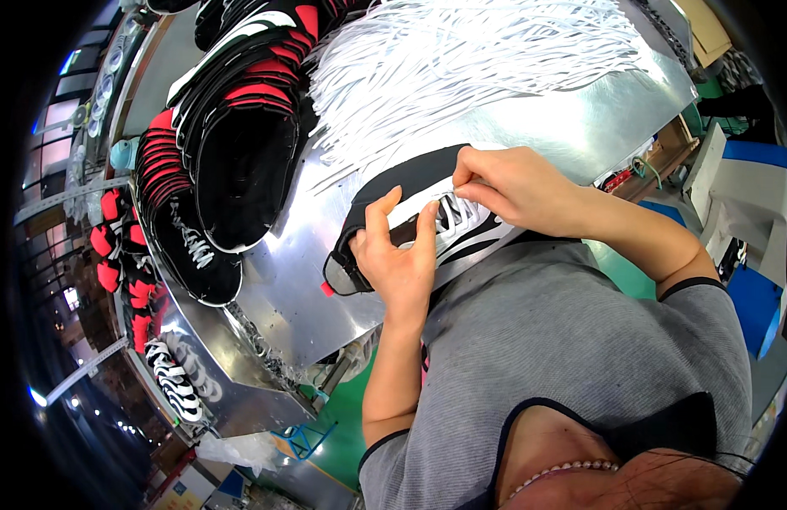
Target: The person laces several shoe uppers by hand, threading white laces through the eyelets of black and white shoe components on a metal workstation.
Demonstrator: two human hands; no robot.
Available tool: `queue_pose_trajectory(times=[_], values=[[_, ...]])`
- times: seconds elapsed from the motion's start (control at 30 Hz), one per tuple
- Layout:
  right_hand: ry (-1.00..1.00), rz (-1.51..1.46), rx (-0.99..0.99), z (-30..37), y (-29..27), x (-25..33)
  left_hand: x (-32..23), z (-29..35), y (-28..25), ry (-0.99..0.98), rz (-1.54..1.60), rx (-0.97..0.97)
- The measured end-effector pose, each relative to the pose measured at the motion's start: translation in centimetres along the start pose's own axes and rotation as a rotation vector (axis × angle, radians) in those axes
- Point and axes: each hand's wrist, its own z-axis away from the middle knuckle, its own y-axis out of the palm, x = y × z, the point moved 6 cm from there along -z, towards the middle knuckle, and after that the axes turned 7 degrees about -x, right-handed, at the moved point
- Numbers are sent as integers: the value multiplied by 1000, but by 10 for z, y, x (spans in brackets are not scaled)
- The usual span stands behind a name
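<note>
A black-and-white shoe upper (410, 176) with a small red tab lies on the metal table in front of me. White lacing (460, 216) crosses its throat. My left hand (400, 255) holds the upper near its heel opening, with the thumb and index finger apart over the collar and the other fingers curled. My right hand (523, 189) is closed in a pinch at the edge of the lacing, on the white shoelace; the fingertips hide the exact spot of the grip.
A large heap of loose white shoelaces (470, 59) covers the far part of the metal table (291, 297). Stacked black, white and red shoe uppers (245, 170) stand at the left. Further left lie black-and-red pieces (109, 242) and striped black-and-white uppers (174, 382).
</note>
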Motion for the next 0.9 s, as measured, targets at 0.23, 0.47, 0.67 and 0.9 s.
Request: queue_pose_trajectory(times=[0.23,0.47,0.67,0.9], values=[[-116,202,71,-11,15,3,-8,3,1,88,36,23],[-255,385,26,-26,63,2,-5,5,2,127,90,8],[-6,150,20,-3,-1,12,-9,8,-8,-59,204,98],[-164,328,-165,23,-17,33,10,1,-9,-196,144,62]])
